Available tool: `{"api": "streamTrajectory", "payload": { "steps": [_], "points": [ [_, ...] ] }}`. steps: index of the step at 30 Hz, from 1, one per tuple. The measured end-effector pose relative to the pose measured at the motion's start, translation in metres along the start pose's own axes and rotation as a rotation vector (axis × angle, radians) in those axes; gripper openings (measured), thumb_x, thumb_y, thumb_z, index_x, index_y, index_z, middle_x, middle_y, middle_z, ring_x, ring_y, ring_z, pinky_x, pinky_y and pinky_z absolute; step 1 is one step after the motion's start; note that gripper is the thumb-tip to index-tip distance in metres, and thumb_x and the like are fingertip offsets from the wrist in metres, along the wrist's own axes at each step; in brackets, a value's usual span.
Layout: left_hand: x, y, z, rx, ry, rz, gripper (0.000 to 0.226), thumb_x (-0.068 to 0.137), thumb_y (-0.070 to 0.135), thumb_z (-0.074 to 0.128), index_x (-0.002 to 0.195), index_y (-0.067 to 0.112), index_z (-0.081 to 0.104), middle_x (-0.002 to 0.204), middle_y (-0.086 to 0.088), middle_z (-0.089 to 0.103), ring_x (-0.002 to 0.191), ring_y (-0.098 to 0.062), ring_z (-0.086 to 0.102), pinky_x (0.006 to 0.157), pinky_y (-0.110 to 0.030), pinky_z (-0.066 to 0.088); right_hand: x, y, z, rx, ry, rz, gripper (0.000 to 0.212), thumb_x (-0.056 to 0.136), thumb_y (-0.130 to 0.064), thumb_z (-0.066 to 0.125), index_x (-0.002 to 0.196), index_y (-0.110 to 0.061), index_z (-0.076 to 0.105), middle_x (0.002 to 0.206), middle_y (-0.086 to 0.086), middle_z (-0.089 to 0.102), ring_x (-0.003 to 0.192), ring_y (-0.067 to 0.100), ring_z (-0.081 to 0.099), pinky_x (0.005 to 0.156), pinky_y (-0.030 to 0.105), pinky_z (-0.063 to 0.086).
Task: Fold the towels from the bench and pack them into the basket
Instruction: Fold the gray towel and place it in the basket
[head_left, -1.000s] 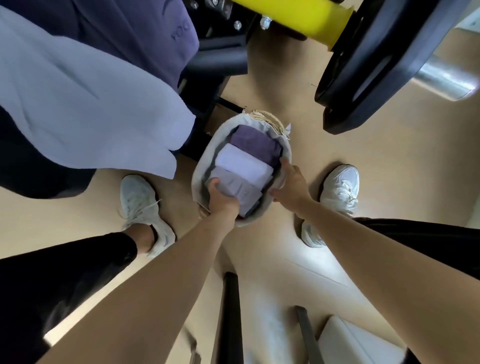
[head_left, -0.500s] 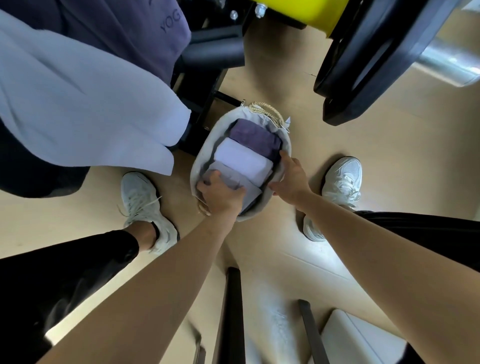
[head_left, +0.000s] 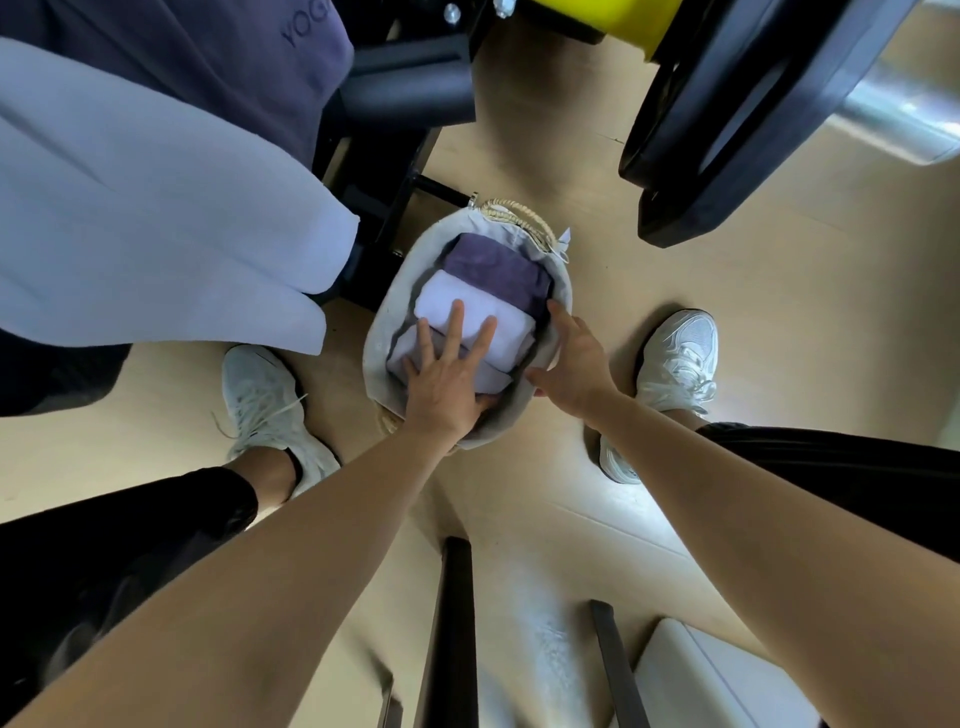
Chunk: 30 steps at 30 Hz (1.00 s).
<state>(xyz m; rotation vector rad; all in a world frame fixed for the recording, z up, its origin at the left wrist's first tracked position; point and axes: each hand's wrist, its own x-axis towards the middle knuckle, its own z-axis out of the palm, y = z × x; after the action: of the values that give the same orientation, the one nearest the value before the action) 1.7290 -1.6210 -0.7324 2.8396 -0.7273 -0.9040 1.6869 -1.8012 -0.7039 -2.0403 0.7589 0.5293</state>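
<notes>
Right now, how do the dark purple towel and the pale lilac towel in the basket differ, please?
Colour: the dark purple towel is deep violet, the pale lilac towel almost white. Place: the dark purple towel lies at the far end of the basket, the pale lilac towel in the middle. Touch: fingers of the left hand lie on the pale lilac towel; the dark purple towel is untouched. Both are folded.

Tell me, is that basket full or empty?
Nearly full: three folded towels lie side by side across the basket, the left hand pressing flat on them.
</notes>
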Motion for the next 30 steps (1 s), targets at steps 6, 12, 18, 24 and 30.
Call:
{"api": "streamTrajectory", "payload": {
  "steps": [6, 12, 18, 24, 30],
  "points": [
    [0.001, 0.013, 0.007, 0.021, 0.108, -0.060, 0.087, 0.098, 0.045, 0.057, 0.159, 0.044, -0.006, 0.171, -0.001, -0.014, 0.152, -0.054, 0.002, 0.105, -0.077, 0.032, -0.001, 0.000, 0.004, -0.030, 0.018, -0.025, 0.098, 0.077, -0.013, 0.079, 0.156, -0.024, 0.022, 0.144, 0.010, 0.044, 0.122, 0.033, 0.055, 0.087, 0.049, 0.058],
    [-0.004, 0.010, -0.009, -0.021, -0.009, -0.016, 0.099, 0.090, 0.055, 0.063, 0.157, 0.043, -0.008, 0.169, -0.001, -0.019, 0.152, -0.051, -0.001, 0.111, -0.074, 0.026, 0.000, -0.006, -0.002, 0.019, -0.014, 0.001, 0.097, 0.077, -0.008, 0.078, 0.156, -0.022, 0.023, 0.142, 0.010, 0.042, 0.124, 0.034, 0.051, 0.084, 0.051, 0.059],
    [-0.021, -0.006, -0.041, -0.103, 0.025, 0.059, 0.078, 0.091, 0.046, 0.066, 0.157, 0.029, 0.029, 0.169, -0.006, 0.015, 0.149, -0.036, 0.027, 0.114, -0.049, 0.037, -0.004, -0.014, -0.008, -0.008, -0.060, 0.018, 0.096, 0.078, -0.010, 0.077, 0.156, -0.024, 0.024, 0.139, 0.012, 0.039, 0.112, 0.041, 0.059, 0.091, 0.053, 0.056],
    [-0.066, -0.019, -0.100, -0.237, 0.038, 0.105, 0.042, 0.094, 0.034, 0.062, 0.133, 0.020, 0.061, 0.125, -0.006, 0.065, 0.114, -0.027, 0.061, 0.090, -0.044, 0.054, -0.020, -0.033, -0.023, -0.146, -0.002, -0.040, 0.084, 0.079, -0.017, 0.076, 0.151, -0.018, 0.034, 0.145, 0.015, 0.035, 0.123, 0.038, 0.050, 0.106, 0.036, 0.041],
    [-0.123, -0.029, -0.184, -0.237, 0.237, 0.177, 0.013, 0.093, 0.025, 0.063, 0.101, 0.020, 0.072, 0.086, 0.003, 0.069, 0.080, -0.022, 0.064, 0.066, -0.034, 0.050, -0.047, -0.082, -0.046, -0.201, 0.203, -0.170, 0.058, 0.080, -0.017, 0.070, 0.136, -0.014, 0.055, 0.133, 0.014, 0.049, 0.115, 0.038, 0.049, 0.103, 0.037, 0.040]
  ]
}}
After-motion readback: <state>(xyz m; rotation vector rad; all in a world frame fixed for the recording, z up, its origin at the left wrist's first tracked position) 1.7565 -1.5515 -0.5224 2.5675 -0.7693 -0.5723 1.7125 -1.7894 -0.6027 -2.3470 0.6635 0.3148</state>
